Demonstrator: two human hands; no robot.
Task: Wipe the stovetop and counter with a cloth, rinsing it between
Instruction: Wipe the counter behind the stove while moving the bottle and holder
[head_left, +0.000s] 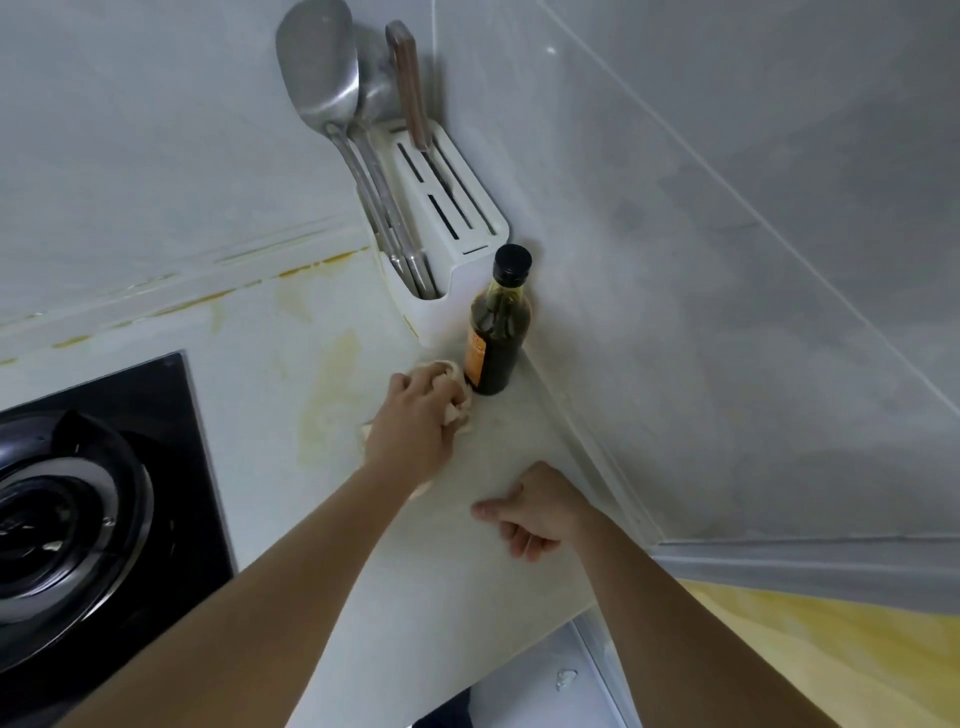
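Note:
My left hand (413, 426) grips a crumpled pale cloth (456, 408) and presses it on the white counter (270, 415), right beside the foot of a dark sauce bottle (496, 332). Yellowish stains mark the counter to the left of the cloth. My right hand (532, 512) rests on the counter near the wall on the right, fingers loosely curled and thumb out, holding nothing. The black glass stovetop (171, 467) with its burner (57, 519) lies at the left.
A white knife-and-utensil holder (447, 228) stands in the corner behind the bottle, with metal ladles (319, 78) and a wooden-handled knife (408, 83) in it. Tiled walls close the back and right. The counter's front edge runs at the lower right, with floor below.

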